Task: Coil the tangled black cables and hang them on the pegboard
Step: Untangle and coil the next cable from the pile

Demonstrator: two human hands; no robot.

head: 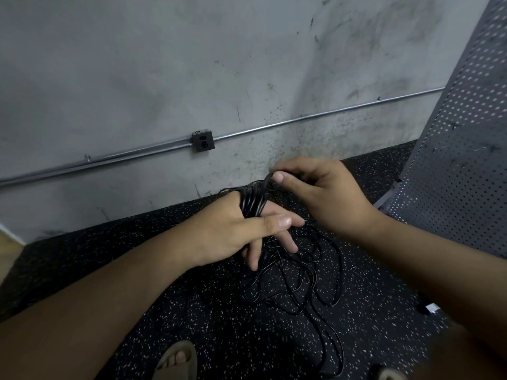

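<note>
Head view: coil (pixel 252 202) wraps our straight-fingered left hand (pixel 233 227); our right hand (pixel 325 193) pinches a strand (pixel 266 180) above. A snag in the cables (pixel 303 272) below the fingers (pixel 253 257) could pull loops off.

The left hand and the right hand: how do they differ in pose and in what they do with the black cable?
The left hand has straight fingers, with black cable wound round it; the right hand curls its fingers and pinches one strand. The left hand sits lower; the right hand is higher, nearer the pegboard. Both touch that cable.
</note>
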